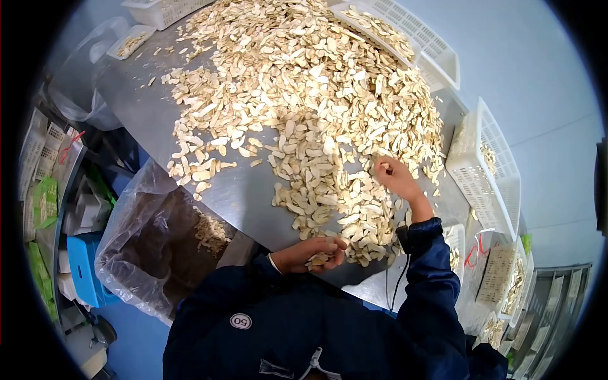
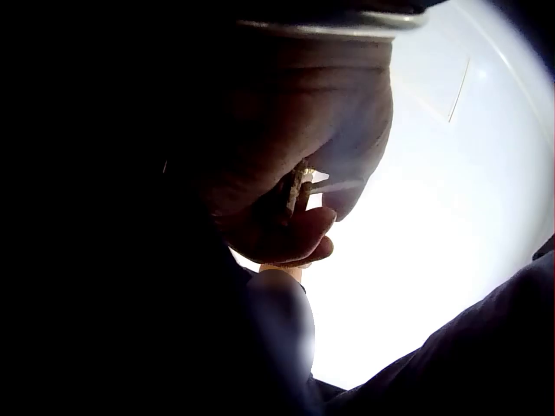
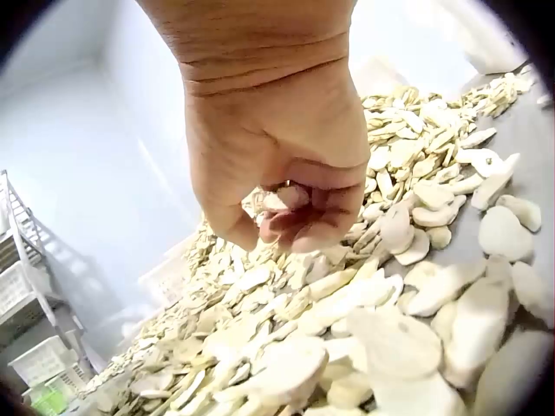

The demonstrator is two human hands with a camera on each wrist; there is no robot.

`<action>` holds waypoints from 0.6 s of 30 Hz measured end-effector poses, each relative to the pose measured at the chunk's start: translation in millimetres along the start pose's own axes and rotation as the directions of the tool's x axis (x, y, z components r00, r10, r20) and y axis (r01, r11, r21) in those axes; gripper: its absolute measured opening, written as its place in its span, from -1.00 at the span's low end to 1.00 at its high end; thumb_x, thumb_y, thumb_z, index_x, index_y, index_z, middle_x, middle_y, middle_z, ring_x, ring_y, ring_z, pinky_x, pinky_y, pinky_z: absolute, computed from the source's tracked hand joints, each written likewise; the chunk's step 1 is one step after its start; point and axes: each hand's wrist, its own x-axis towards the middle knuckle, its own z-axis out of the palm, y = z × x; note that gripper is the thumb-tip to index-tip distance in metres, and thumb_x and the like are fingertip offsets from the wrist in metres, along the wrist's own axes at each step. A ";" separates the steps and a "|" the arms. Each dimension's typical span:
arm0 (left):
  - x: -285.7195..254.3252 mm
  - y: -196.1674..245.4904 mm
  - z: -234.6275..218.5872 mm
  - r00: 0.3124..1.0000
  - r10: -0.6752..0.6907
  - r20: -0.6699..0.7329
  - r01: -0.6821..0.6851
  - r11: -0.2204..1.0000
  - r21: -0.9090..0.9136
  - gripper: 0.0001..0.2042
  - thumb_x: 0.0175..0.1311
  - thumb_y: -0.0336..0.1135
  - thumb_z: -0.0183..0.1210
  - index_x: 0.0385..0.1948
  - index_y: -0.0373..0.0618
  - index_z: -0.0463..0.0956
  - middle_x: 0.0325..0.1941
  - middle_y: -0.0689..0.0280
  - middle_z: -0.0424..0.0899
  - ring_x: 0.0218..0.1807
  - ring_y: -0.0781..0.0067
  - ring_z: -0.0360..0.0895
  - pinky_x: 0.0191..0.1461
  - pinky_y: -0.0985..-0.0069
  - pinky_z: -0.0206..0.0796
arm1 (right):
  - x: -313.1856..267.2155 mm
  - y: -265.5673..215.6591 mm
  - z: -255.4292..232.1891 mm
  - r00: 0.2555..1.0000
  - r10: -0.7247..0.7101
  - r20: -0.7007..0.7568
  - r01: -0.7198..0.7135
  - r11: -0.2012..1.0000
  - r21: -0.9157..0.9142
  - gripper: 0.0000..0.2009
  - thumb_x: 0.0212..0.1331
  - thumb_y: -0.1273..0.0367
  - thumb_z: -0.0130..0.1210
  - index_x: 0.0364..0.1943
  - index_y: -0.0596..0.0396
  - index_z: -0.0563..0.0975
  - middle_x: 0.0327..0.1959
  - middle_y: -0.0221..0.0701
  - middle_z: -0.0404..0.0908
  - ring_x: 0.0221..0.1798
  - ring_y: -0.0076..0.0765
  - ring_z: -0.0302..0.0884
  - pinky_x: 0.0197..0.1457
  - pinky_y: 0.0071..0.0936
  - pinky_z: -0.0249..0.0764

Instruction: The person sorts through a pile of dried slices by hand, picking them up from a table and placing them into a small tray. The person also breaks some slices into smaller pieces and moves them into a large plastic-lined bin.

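Pale dried slices [image 1: 304, 152] lie in a big heap on a metal table. Close to the body at the table's front edge, my left hand [image 1: 313, 254] has its fingers curled round a few slices; in the dark left wrist view, slice edges [image 2: 297, 198] stick out inside the curled left hand [image 2: 295, 156]. Over the right part of the heap is my right hand [image 1: 398, 178]. In the right wrist view the right hand [image 3: 277, 156] curls its thumb and fingers round a pale slice [image 3: 288, 198], just above the loose slices [image 3: 347, 303].
White perforated baskets [image 1: 484, 171] stand along the right side, and a white tray [image 1: 373, 31] leans at the back of the heap. At lower left is a plastic-lined bin [image 1: 133, 253] with some pieces at its bottom, beside a blue stool [image 1: 85, 269]. Bare metal [image 1: 244, 202] shows left of the nearer slices.
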 end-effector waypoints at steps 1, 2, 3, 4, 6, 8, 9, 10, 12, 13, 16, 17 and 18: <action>0.1 -1.3 -0.3 1.000 0.003 -0.016 -0.003 1.000 0.006 -0.68 0.54 -0.16 -0.02 0.16 -0.12 0.36 -0.14 0.23 0.55 -0.36 0.63 0.40 -0.55 0.75 0.17 | -3.0 1.3 1.3 1.000 -0.009 0.008 0.010 0.991 -0.135 -0.81 0.20 0.27 0.23 -0.26 0.08 0.58 -0.56 -0.36 0.55 -0.54 -0.40 0.45 -0.39 -0.40 0.42; 0.0 -2.5 -0.5 0.999 0.007 -0.033 -0.006 1.000 0.012 -0.66 0.53 -0.14 0.00 0.16 -0.12 0.36 -0.13 0.22 0.55 -0.39 0.64 0.40 -0.56 0.75 0.17 | -5.8 2.4 3.0 1.000 -0.017 0.019 0.021 0.963 -0.267 -0.80 0.19 0.25 0.24 -0.25 0.07 0.59 -0.57 -0.35 0.56 -0.54 -0.35 0.46 -0.39 -0.38 0.42; -0.5 -2.1 0.4 0.999 0.004 -0.040 -0.004 1.000 0.016 -0.66 0.53 -0.14 0.00 0.17 -0.12 0.36 -0.13 0.22 0.55 -0.39 0.64 0.40 -0.56 0.74 0.18 | -8.7 -0.4 6.2 0.999 -0.024 0.030 0.034 0.919 -0.393 -0.78 0.19 0.22 0.25 -0.25 0.06 0.60 -0.57 -0.34 0.56 -0.54 -0.30 0.47 -0.38 -0.36 0.43; -1.3 -0.3 2.1 0.999 0.003 -0.047 -0.002 1.000 0.021 -0.66 0.53 -0.14 0.00 0.17 -0.12 0.36 -0.13 0.23 0.55 -0.39 0.64 0.39 -0.56 0.74 0.18 | -10.7 -4.2 11.7 1.000 -0.024 -0.006 0.019 0.881 -0.473 -0.76 0.13 0.18 0.27 -0.28 0.04 0.63 -0.53 -0.28 0.62 -0.48 -0.12 0.56 -0.32 -0.27 0.48; -2.3 1.0 2.5 0.999 0.006 -0.051 -0.004 0.999 0.035 -0.66 0.53 -0.14 0.00 0.17 -0.12 0.36 -0.14 0.23 0.55 -0.39 0.64 0.39 -0.56 0.74 0.18 | -12.9 -5.5 20.7 0.999 -0.032 -0.033 0.007 0.821 -0.571 -0.74 0.11 0.16 0.28 -0.29 0.04 0.65 -0.50 -0.25 0.65 -0.42 -0.07 0.61 -0.28 -0.22 0.50; -1.9 0.8 1.8 0.999 0.012 -0.042 -0.009 0.999 0.049 -0.66 0.54 -0.13 0.00 0.17 -0.12 0.36 -0.14 0.23 0.55 -0.39 0.65 0.39 -0.56 0.75 0.17 | -12.5 -9.1 24.5 0.999 -0.006 -0.032 -0.016 0.771 -0.637 -0.75 0.07 0.21 0.28 -0.26 0.06 0.67 -0.44 -0.19 0.68 -0.35 -0.03 0.66 -0.22 -0.21 0.54; -1.9 1.4 2.2 0.999 0.008 -0.037 -0.007 0.999 0.043 -0.66 0.54 -0.13 0.00 0.17 -0.12 0.36 -0.14 0.23 0.56 -0.39 0.65 0.39 -0.56 0.76 0.17 | -11.9 -9.0 22.4 1.000 -0.007 -0.001 0.005 0.814 -0.580 -0.76 0.09 0.22 0.26 -0.25 0.06 0.66 -0.46 -0.21 0.68 -0.36 -0.07 0.67 -0.23 -0.24 0.55; -1.7 1.8 2.7 0.999 0.005 -0.032 -0.004 0.999 0.035 -0.66 0.54 -0.13 0.00 0.17 -0.13 0.36 -0.14 0.23 0.56 -0.39 0.65 0.40 -0.56 0.76 0.17 | -11.7 -7.7 18.2 0.999 -0.011 0.030 0.025 0.853 -0.521 -0.76 0.11 0.23 0.25 -0.23 0.07 0.65 -0.48 -0.24 0.67 -0.37 -0.12 0.67 -0.24 -0.27 0.56; -2.2 2.5 3.2 1.000 0.001 -0.030 0.000 1.000 0.026 -0.67 0.54 -0.16 -0.02 0.16 -0.13 0.35 -0.15 0.24 0.56 -0.36 0.64 0.41 -0.55 0.76 0.17 | -9.8 -10.4 7.4 0.996 0.048 0.081 -0.017 0.937 -0.348 -0.78 0.16 0.26 0.21 -0.21 0.08 0.64 -0.49 -0.31 0.66 -0.37 -0.24 0.67 -0.24 -0.34 0.56; -2.8 3.1 3.2 0.999 0.001 -0.034 -0.001 1.000 0.026 -0.69 0.54 -0.18 -0.03 0.15 -0.14 0.35 -0.16 0.25 0.57 -0.33 0.63 0.42 -0.54 0.75 0.17 | -7.7 -18.5 -1.0 0.988 0.107 0.110 -0.079 0.969 -0.233 -0.80 0.20 0.27 0.19 -0.21 0.08 0.63 -0.49 -0.35 0.65 -0.36 -0.32 0.67 -0.24 -0.38 0.56; -2.6 1.6 2.5 0.999 0.002 -0.048 0.000 0.999 0.037 -0.70 0.54 -0.20 -0.05 0.15 -0.15 0.34 -0.17 0.26 0.57 -0.30 0.61 0.44 -0.52 0.74 0.17 | -0.4 -29.9 3.6 0.967 0.204 0.152 -0.248 0.895 0.372 -0.83 0.28 0.28 0.16 -0.24 0.09 0.61 -0.46 -0.47 0.63 -0.31 -0.52 0.62 -0.24 -0.46 0.53; -1.6 1.5 2.1 0.999 0.000 -0.052 0.002 0.999 0.046 -0.70 0.54 -0.20 -0.06 0.15 -0.15 0.34 -0.17 0.26 0.57 -0.30 0.61 0.45 -0.53 0.74 0.17 | 3.2 -34.2 10.7 0.962 0.222 0.161 -0.274 0.761 0.588 -0.83 0.30 0.28 0.15 -0.25 0.10 0.61 -0.44 -0.51 0.62 -0.29 -0.58 0.60 -0.24 -0.49 0.52; -0.9 0.8 1.7 0.999 0.003 -0.051 -0.001 0.999 0.045 -0.69 0.54 -0.19 -0.05 0.15 -0.15 0.34 -0.17 0.26 0.58 -0.30 0.61 0.45 -0.53 0.74 0.18 | 10.7 -37.4 21.9 0.966 0.182 0.185 -0.255 0.802 0.540 -0.81 0.34 0.24 0.18 -0.19 0.05 0.62 -0.43 -0.49 0.62 -0.38 -0.64 0.55 -0.33 -0.63 0.43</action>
